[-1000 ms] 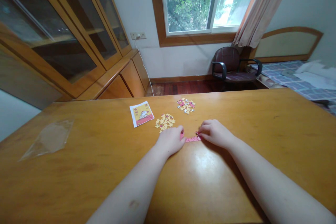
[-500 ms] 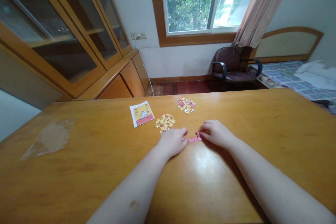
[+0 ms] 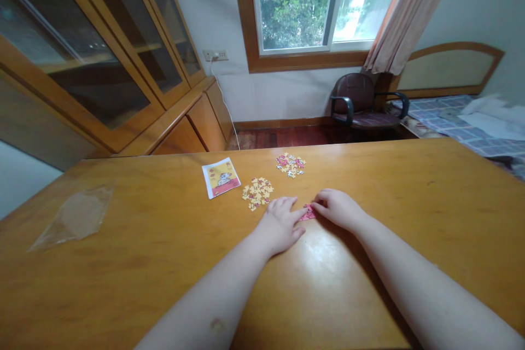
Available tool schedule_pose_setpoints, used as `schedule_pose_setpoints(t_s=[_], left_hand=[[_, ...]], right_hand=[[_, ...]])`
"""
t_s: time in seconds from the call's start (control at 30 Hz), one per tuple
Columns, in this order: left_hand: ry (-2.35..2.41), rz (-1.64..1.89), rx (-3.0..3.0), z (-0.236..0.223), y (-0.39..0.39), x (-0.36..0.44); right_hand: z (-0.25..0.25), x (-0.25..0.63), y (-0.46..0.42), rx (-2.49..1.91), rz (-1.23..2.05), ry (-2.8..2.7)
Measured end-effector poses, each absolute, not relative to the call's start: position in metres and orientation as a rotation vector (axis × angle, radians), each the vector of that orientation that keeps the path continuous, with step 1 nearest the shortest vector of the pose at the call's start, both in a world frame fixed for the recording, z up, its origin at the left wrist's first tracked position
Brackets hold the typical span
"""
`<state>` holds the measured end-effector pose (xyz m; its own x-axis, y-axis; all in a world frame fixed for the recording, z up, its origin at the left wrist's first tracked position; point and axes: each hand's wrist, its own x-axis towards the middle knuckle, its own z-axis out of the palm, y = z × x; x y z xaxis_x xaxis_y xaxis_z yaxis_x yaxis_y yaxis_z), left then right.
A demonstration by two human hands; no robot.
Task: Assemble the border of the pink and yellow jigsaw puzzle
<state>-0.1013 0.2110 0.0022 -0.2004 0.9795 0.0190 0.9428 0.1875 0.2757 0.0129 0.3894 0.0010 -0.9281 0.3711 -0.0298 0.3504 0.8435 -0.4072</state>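
Observation:
A short strip of joined pink jigsaw pieces lies flat on the wooden table between my hands. Fingers spread, my left hand rests over its left part, a fingertip touching the pieces and hiding some of them. My right hand is closed in a pinch at the strip's right end, on a puzzle piece mostly covered by the fingertips. Just beyond my left hand is a pile of yellow puzzle pieces. Farther back lies a mixed pile of pink, yellow and white pieces.
A picture card with a yellow and pink print lies left of the piles. The clear plastic bag is at the table's left. Beyond the table stand a glass-door cabinet, an office chair and a bed.
My left hand has shifted right and spread its fingers, now covering the strip's left part. The right hand stays at the right end with hardly any movement.

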Motion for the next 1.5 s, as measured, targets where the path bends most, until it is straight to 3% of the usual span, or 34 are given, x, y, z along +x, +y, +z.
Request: schedule_pose_setpoints(t_s=[0.27,1.0,1.3,1.5], left_hand=[[2.265,0.368,1.917,0.0,0.211,-0.102],[2.166,0.331,1.937,-0.007,0.21,-0.102],[2.209,0.451,1.989,0.004,0.213,-0.102],[2.311,0.477,1.86,0.005,0.216,-0.103]], right_hand=[[-0.002,0.01,0.388,-0.819,0.975,-2.872],[-0.004,0.004,0.381,-1.024,1.2,-2.714],[-0.002,0.007,0.385,-0.995,0.954,-2.796],[-0.003,0.011,0.387,-0.936,1.15,-2.805]])
